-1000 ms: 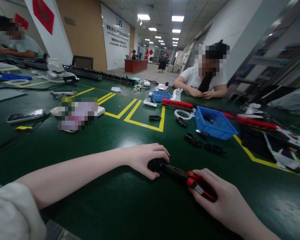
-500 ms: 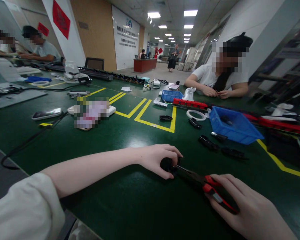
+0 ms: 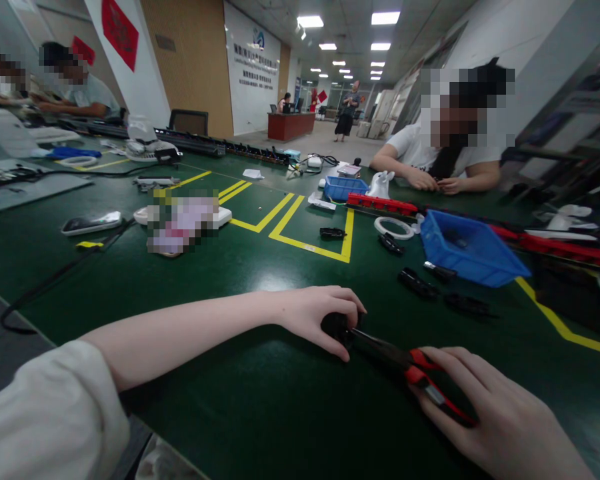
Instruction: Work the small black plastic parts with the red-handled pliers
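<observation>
Low over the green table, my left hand grips a small black part between thumb and fingers. Much of that part is hidden by the fingers, so its exact kind does not show. My right hand is closed round the red-and-black handles of long-nose pliers. Their narrow jaws point left and reach the black part at my left fingertips. Whether the jaws pinch it or only touch it I cannot tell.
Several black pieces lie beyond my right hand, near a blue bin and a tape roll. A phone lies at the left, past my forearm. Across the table sits a person, hands on the tabletop.
My left thumb and fingers have shifted very slightly on the black part. The pliers stay at it, with my right hand nearly still. The view has tilted a little.
</observation>
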A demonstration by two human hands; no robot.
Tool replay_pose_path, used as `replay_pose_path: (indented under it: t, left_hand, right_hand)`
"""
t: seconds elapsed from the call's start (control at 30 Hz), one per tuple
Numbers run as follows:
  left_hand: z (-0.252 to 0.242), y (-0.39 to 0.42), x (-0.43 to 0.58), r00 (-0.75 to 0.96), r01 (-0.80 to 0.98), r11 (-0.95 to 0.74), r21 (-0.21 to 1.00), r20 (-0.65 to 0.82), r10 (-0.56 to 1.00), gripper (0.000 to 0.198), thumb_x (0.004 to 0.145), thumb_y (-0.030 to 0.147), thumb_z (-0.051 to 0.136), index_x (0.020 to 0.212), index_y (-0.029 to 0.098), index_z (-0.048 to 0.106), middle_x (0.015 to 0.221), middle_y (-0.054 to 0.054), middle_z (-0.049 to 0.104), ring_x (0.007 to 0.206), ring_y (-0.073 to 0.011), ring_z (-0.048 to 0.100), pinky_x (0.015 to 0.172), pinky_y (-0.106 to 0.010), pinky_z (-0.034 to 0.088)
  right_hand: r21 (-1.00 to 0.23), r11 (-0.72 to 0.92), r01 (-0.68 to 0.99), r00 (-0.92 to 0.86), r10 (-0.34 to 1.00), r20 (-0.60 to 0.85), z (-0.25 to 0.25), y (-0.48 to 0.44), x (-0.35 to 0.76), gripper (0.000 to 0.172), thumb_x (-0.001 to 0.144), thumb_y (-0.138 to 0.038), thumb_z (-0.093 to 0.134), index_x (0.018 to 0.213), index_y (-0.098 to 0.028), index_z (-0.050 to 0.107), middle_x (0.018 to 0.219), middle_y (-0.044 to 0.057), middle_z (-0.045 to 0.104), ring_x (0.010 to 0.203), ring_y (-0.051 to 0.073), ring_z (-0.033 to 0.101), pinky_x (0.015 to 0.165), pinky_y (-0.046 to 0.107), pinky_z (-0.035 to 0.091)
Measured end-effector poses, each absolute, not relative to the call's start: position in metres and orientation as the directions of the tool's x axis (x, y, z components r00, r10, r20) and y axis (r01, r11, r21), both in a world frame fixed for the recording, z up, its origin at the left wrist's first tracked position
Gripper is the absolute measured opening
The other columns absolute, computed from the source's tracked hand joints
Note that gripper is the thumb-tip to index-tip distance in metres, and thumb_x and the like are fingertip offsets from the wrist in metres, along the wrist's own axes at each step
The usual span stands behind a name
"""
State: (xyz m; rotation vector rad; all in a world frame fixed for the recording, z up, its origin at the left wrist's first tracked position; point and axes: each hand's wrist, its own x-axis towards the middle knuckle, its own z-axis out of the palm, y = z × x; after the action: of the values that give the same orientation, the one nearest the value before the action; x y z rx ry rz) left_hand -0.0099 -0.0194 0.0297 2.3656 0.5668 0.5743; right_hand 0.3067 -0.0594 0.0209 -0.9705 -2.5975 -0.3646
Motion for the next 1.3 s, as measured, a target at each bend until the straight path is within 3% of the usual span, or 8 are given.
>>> replay_pose_path:
  t: [0.23, 0.4, 0.7, 1.03, 1.3]
  left_hand:
    - [0.029, -0.020, -0.008, 0.806, 0.256, -0.730, 0.633, 0.277, 0.523, 0.036, 0.077, 0.039, 0.077, 0.101, 0.017, 0.060, 0.134, -0.012, 0.052, 0.124, -0.0251, 0.052, 0.101, -0.036, 0.044]
    - [0.029, -0.020, -0.007, 0.771, 0.350, -0.735, 0.581, 0.268, 0.578, 0.071, 0.073, 0.045, 0.079, 0.133, 0.020, 0.049, 0.133, -0.013, 0.054, 0.124, -0.0284, 0.050, 0.106, -0.044, 0.037]
    - [0.027, -0.019, -0.008, 0.776, 0.401, -0.752, 0.523, 0.243, 0.582, 0.072, 0.075, 0.049, 0.076, 0.134, 0.016, 0.051, 0.127, -0.014, 0.053, 0.118, -0.0285, 0.051, 0.101, -0.041, 0.040]
    - [0.027, -0.021, -0.003, 0.776, 0.471, -0.770, 0.430, 0.214, 0.594, 0.084, 0.070, 0.066, 0.071, 0.133, 0.014, 0.049, 0.127, -0.014, 0.053, 0.113, -0.0288, 0.052, 0.095, -0.040, 0.041]
    - [0.027, -0.026, -0.002, 0.741, 0.448, -0.745, 0.494, 0.261, 0.619, 0.074, 0.072, 0.061, 0.073, 0.125, 0.013, 0.051, 0.119, -0.014, 0.060, 0.105, -0.0269, 0.057, 0.092, -0.038, 0.044]
  right_hand:
    - [-0.026, 0.718, 0.695, -0.662, 0.655, 0.364, 0.018, -0.058, 0.306, 0.041, 0.081, -0.044, 0.062, 0.117, -0.024, 0.058, 0.107, 0.006, 0.069, 0.086, 0.021, 0.070, 0.069, 0.030, 0.060]
    - [-0.118, 0.681, 0.723, -0.623, 0.715, 0.316, 0.023, -0.060, 0.302, 0.038, 0.082, -0.043, 0.062, 0.116, -0.026, 0.059, 0.105, 0.004, 0.069, 0.085, 0.020, 0.071, 0.069, 0.029, 0.060]
    - [-0.243, 0.628, 0.740, -0.593, 0.778, 0.206, 0.030, -0.062, 0.298, 0.034, 0.085, -0.043, 0.060, 0.114, -0.026, 0.061, 0.102, 0.005, 0.069, 0.083, 0.019, 0.070, 0.069, 0.028, 0.060]
    - [-0.238, 0.632, 0.738, -0.568, 0.771, 0.288, 0.029, -0.068, 0.293, 0.031, 0.085, -0.041, 0.059, 0.111, -0.025, 0.061, 0.101, 0.005, 0.069, 0.084, 0.019, 0.069, 0.070, 0.029, 0.059]
    - [0.016, 0.737, 0.675, -0.668, 0.602, 0.438, 0.034, -0.068, 0.295, 0.036, 0.081, -0.036, 0.061, 0.114, -0.021, 0.060, 0.102, 0.009, 0.069, 0.085, 0.021, 0.069, 0.069, 0.031, 0.058]
